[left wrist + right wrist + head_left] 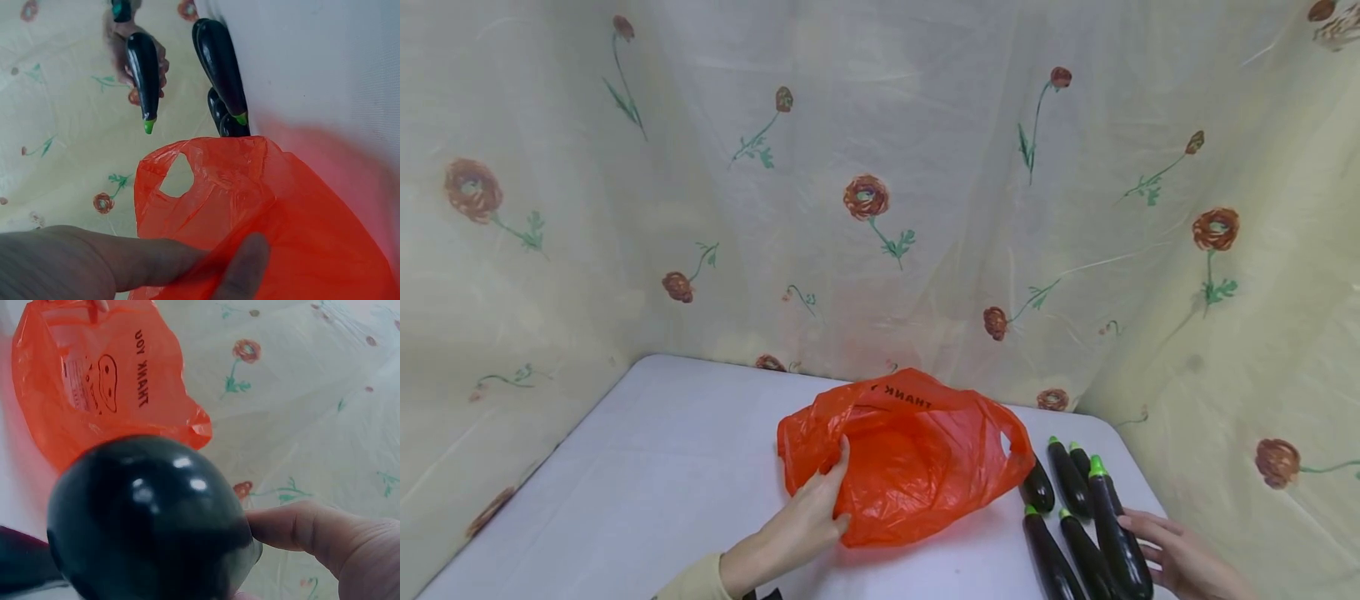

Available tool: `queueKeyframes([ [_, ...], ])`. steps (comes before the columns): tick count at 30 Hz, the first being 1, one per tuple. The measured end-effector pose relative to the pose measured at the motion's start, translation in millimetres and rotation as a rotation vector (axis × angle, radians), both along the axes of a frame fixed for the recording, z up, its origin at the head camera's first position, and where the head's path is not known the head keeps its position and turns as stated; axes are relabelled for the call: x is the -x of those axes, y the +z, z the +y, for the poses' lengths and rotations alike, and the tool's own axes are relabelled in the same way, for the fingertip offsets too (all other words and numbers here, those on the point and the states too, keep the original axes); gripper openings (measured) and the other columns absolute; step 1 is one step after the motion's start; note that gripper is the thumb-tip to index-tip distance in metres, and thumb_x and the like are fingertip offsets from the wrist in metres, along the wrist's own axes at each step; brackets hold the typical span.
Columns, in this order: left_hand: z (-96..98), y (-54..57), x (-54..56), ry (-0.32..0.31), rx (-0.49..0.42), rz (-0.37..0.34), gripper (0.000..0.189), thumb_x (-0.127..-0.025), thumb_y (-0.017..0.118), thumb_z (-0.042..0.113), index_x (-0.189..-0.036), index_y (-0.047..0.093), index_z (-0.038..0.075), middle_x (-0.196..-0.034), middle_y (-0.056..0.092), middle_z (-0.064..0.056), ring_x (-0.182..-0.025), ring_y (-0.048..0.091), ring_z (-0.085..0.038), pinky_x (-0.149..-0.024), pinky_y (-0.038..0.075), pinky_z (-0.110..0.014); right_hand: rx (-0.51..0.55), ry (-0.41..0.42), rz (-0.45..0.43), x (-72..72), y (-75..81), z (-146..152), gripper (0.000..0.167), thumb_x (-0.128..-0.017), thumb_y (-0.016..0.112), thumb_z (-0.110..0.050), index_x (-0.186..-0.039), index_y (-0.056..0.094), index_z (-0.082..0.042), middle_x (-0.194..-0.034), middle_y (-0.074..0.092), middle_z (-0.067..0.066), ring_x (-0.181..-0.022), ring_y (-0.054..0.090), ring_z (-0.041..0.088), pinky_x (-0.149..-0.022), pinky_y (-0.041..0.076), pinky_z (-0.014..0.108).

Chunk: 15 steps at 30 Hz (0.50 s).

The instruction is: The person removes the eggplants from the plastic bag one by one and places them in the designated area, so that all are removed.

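A red plastic bag (917, 458) with dark print stands on the table, its mouth spread toward me. My left hand (816, 504) pinches the near left part of its rim, and the left wrist view shows thumb and finger on the thin film. On the right, my right hand (1195, 554) grips a long, dark eggplant (1116, 533) with a bright green stem end. In the left wrist view this eggplant (144, 75) is up off the table, fingers wrapped behind it. Its round end fills much of the right wrist view, the thumb (294, 528) against its side.
Several more eggplants (1051, 554) lie on the white table (625, 475) between the bag and my right hand. One of them (1037, 487) is partly hidden by the bag's right handle. A flower-patterned sheet (925, 150) hangs behind the table and along its sides.
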<state>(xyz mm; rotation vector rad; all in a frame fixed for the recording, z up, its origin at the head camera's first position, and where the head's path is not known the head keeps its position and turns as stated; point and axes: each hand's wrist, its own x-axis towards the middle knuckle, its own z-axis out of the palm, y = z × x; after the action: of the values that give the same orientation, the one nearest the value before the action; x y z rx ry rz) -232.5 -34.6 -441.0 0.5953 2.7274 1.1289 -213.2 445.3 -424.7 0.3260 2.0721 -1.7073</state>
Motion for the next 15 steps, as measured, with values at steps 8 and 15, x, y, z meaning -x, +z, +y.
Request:
queueKeyframes([
  [8,0.3,-0.8,-1.0,-0.002,-0.005,-0.005,0.094,-0.083,0.068,0.002,-0.154,0.006,0.000,-0.127,0.056,-0.020,-0.094,0.053,-0.023,-0.087,0.055,-0.045,-0.076,0.042,0.022,-2.7,-11.2,21.3,0.057,-0.101,0.046,-0.034,-0.128,0.047,0.016,-0.112,0.058,0.003,-0.103,0.058,0.020,-0.086,0.053,0.038],
  [15,0.8,0.4,0.8,-0.002,-0.010,-0.016,0.094,-0.084,0.068,0.002,-0.154,0.005,0.000,-0.134,0.052,-0.020,-0.099,0.054,-0.024,-0.089,0.054,-0.047,-0.163,-0.048,-0.016,-5.0,-19.6,28.0,0.064,-0.098,0.050,-0.039,-0.129,0.045,0.017,-0.115,0.058,0.018,-0.102,0.060,0.028,-0.084,0.054,0.040],
])
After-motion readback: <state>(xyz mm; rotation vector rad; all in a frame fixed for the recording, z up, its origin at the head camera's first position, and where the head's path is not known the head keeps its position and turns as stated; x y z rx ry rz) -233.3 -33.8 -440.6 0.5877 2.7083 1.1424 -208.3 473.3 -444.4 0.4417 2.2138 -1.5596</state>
